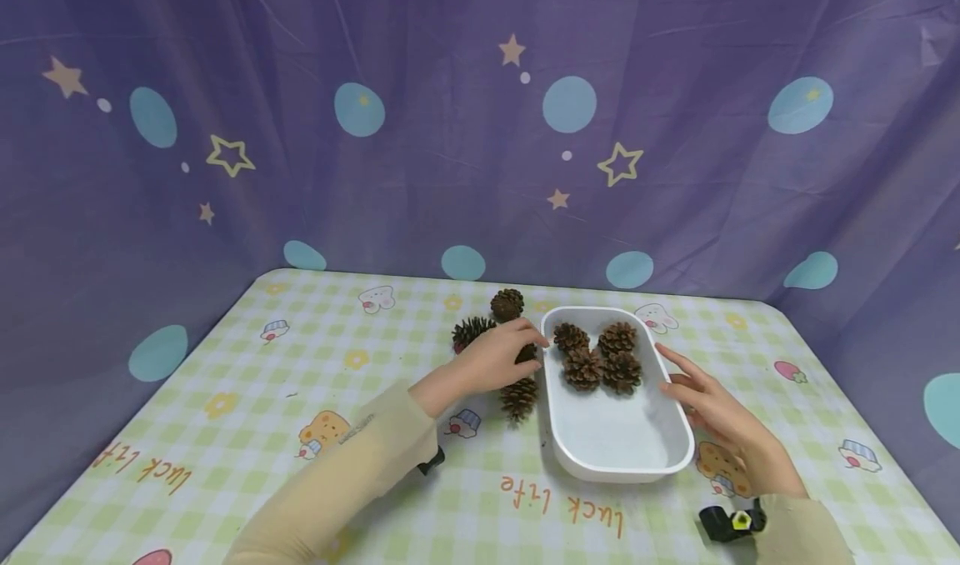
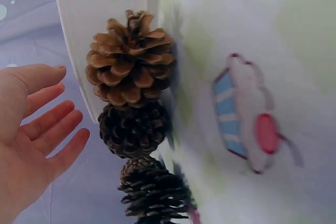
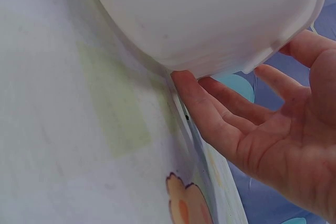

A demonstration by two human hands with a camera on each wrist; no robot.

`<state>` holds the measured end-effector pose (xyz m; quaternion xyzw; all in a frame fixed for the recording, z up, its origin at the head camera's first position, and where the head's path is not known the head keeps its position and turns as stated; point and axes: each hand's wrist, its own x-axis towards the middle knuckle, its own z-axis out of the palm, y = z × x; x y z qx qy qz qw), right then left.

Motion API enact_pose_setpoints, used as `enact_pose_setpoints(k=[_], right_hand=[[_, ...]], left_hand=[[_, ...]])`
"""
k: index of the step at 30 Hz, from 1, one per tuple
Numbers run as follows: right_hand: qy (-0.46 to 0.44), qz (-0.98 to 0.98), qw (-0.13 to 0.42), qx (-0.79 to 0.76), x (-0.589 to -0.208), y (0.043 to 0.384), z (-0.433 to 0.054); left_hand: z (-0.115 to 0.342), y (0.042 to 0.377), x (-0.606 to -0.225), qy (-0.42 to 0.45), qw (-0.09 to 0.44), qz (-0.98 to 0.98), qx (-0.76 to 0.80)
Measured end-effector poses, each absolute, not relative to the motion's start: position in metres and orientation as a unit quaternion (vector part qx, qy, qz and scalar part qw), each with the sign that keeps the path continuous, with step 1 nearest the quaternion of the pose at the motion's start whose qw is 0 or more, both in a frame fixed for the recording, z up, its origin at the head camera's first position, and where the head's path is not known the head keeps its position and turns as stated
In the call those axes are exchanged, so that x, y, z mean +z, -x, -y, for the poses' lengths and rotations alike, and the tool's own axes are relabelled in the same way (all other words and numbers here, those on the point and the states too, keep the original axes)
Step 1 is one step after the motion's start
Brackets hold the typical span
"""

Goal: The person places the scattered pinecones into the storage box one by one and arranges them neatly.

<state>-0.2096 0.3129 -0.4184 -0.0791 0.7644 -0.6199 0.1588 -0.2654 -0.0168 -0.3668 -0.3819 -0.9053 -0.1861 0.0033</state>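
A white rectangular tub (image 1: 618, 432) stands on the table with several brown pine cones (image 1: 583, 370) grouped in its far half. My left hand (image 1: 491, 358) is over a row of loose pine cones beside the tub's left wall, its fingertips right at the rim. In the left wrist view that hand's fingers are spread and empty, apart from a brown pine cone (image 2: 128, 69) and a darker pine cone (image 2: 134, 129). On the other side, my right hand (image 1: 712, 407) touches the tub's outer right wall with extended fingers (image 3: 210, 116), its thumb near the rim.
One round pine cone (image 1: 507, 305) lies farthest back and a dark spiky pine cone (image 1: 471, 332) lies to the left of the row. A green checked cloth (image 1: 247, 432) covers the table, and a purple curtain (image 1: 450, 173) hangs behind it.
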Motion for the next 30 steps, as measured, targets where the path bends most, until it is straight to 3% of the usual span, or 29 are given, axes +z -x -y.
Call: enact_pose_setpoints(k=[30], right_hand=[[0.079, -0.767, 0.158, -0.617, -0.417, 0.209, -0.312]], left_hand=[[0.04, 0.231, -0.383, 0.381, -0.02, 0.906, -0.183]])
